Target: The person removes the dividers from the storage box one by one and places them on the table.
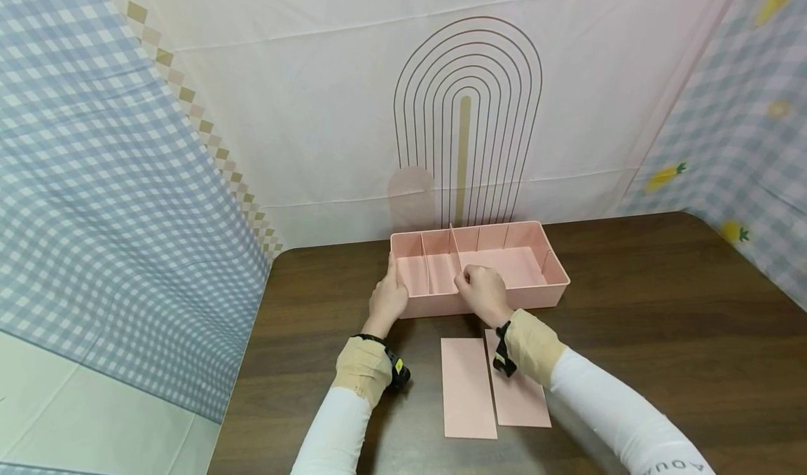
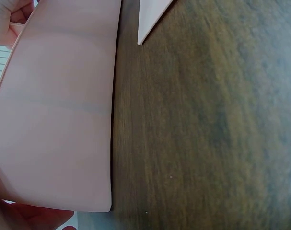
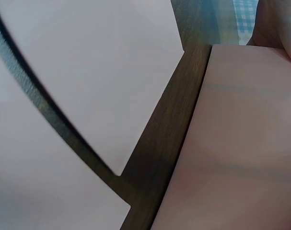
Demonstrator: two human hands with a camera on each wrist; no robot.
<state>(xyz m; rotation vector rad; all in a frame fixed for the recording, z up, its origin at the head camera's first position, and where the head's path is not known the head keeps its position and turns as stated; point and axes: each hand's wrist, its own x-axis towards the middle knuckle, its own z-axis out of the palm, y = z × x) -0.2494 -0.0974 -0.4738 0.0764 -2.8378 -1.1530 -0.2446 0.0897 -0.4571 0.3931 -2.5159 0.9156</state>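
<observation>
A long pink storage box (image 1: 469, 302) stands at the back of the table. My left hand (image 1: 389, 294) grips its left front corner, fingers along the end wall. Over the front wall, my right hand (image 1: 484, 293) has curled fingers on the near end of a divider (image 1: 455, 247), whose far end sticks up above the back rim. In the left wrist view, the right hand (image 2: 8, 21) pinches a pink edge at the rim. Another divider (image 1: 425, 265) stands inside the box, further left.
Two flat pink panels lie in front of the box: the left panel (image 1: 468, 387) and the right panel (image 1: 520, 398), partly under my right wrist. A patterned cloth (image 1: 328, 111) hangs behind the dark wooden table (image 1: 649, 335).
</observation>
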